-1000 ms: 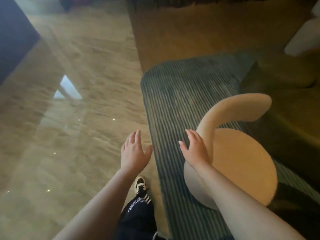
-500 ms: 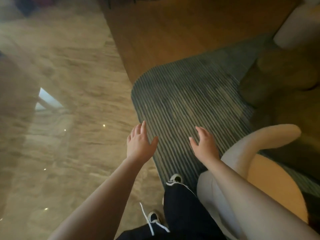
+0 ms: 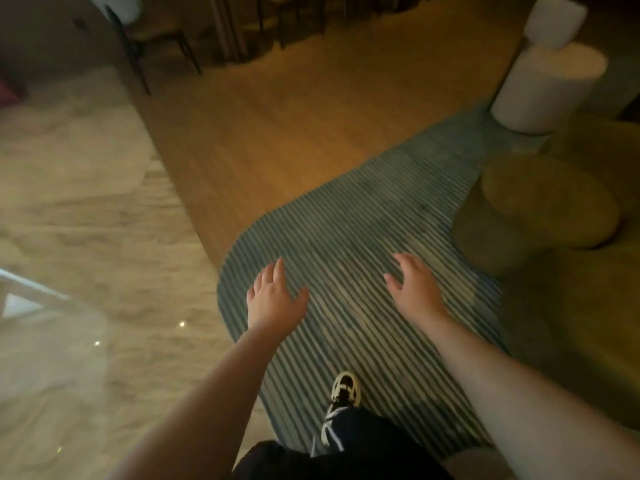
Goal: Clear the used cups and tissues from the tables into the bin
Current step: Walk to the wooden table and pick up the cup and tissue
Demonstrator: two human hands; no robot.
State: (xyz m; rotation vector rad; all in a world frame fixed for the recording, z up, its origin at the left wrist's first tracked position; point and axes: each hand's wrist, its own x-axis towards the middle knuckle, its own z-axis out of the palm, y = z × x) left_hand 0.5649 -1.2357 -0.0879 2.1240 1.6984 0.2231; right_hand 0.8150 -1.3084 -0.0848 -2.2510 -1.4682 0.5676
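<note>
No cup, tissue or bin shows in the head view. My left hand (image 3: 273, 299) is stretched out in front of me, palm down, fingers apart and holding nothing, above the edge of a striped grey-green rug (image 3: 363, 237). My right hand (image 3: 414, 285) hovers over the same rug, also with spread fingers and nothing in it. Below the hands, my foot in a black and white shoe (image 3: 344, 393) stands on the rug.
A round olive pouf (image 3: 540, 206) stands on the rug at the right, with a white cylindrical stool (image 3: 543, 88) behind it. Wooden floor (image 3: 294, 116) lies ahead, glossy marble floor (image 3: 86, 237) to the left. Dark chair legs (image 3: 138, 60) stand at the far back.
I have walked forward onto the rug. The cream stool with the curved back has slid out of view at the lower right, and the pouf and white stool have come closer. Both hands stay open.
</note>
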